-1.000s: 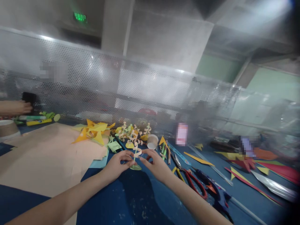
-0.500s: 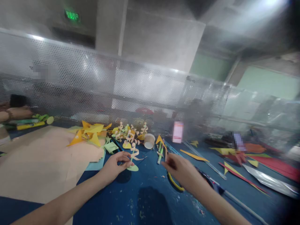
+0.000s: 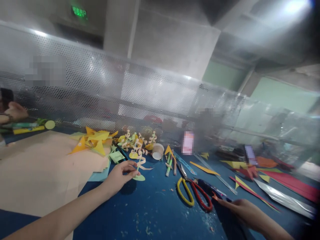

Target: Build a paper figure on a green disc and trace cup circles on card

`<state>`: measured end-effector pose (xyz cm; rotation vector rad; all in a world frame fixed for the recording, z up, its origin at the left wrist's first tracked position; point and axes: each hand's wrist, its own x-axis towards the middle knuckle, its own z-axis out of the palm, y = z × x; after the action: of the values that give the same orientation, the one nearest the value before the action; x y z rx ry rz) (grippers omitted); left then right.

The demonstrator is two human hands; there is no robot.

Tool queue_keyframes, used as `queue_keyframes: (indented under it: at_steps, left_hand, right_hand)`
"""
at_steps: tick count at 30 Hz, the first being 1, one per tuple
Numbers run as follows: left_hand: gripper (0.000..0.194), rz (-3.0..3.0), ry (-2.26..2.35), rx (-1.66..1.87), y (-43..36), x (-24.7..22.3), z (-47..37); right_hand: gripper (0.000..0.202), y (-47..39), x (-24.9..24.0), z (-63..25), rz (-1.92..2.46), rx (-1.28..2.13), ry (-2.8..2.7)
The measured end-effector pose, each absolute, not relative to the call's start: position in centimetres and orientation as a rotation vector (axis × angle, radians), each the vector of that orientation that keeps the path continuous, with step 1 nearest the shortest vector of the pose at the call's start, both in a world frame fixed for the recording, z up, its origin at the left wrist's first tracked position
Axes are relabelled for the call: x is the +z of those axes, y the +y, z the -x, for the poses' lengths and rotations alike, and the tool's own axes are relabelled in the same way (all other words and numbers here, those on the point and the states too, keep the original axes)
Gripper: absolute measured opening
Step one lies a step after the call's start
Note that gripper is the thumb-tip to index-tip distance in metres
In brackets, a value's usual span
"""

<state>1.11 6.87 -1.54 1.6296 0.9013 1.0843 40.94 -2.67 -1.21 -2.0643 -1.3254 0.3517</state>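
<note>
The curl (image 3: 141, 162) is wound above its disc (image 3: 139, 178), held over the table (image 3: 160, 213) in your left hand's (image 3: 122, 175) nearly closed pinch, but its tail (image 3: 149, 168) sticks out, seemingly left to fix, while your right hand (image 3: 243, 208) is at the glue gun (image 3: 206, 186), its grip unclear.

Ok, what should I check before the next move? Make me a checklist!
1. Left hand holding the green paper piece: ok.
2. Curly strip with its end tucked in: not ok, the end sticks out loose.
3. Right hand at the glue gun: ok, by its orange trigger.
4. Glue gun firmly gripped: cannot tell.
5. Glue gun hot: cannot tell.
6. Scissors out of both hands: ok, on the table.
</note>
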Motion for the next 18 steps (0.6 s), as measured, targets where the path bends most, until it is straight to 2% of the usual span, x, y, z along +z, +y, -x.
queue_keyframes:
  at_steps: [2,4,6,9,12,18]
  left_hand:
    - [0.025,-1.62,0.898,1.083,6.9,-1.6,-1.1]
    - [0.026,-1.611,0.897,1.079,6.9,-1.6,-1.1]
    - [0.027,-1.592,0.898,1.081,6.9,-1.6,-1.2]
    - [0.029,-1.551,0.895,1.074,6.9,-1.5,-1.2]
    - [0.03,-1.521,0.894,1.064,7.0,-1.4,-1.2]
    - [0.034,-1.47,0.89,1.078,7.0,-1.2,-1.2]
  right_hand:
    - [0.023,-3.0,-0.6,-40.4,1.959,0.618,-1.042]
    - [0.009,-3.1,1.1,-39.4,1.733,0.899,-0.705]
    - [0.006,-3.0,3.3,-37.6,1.507,1.065,-0.638]
    - [0.002,-2.6,5.5,-33.4,1.331,1.073,-0.626]
    - [0.015,-2.6,5.6,-28.5,1.262,1.173,-0.812]
    - [0.03,-3.1,3.6,-22.1,1.495,0.864,-1.375]
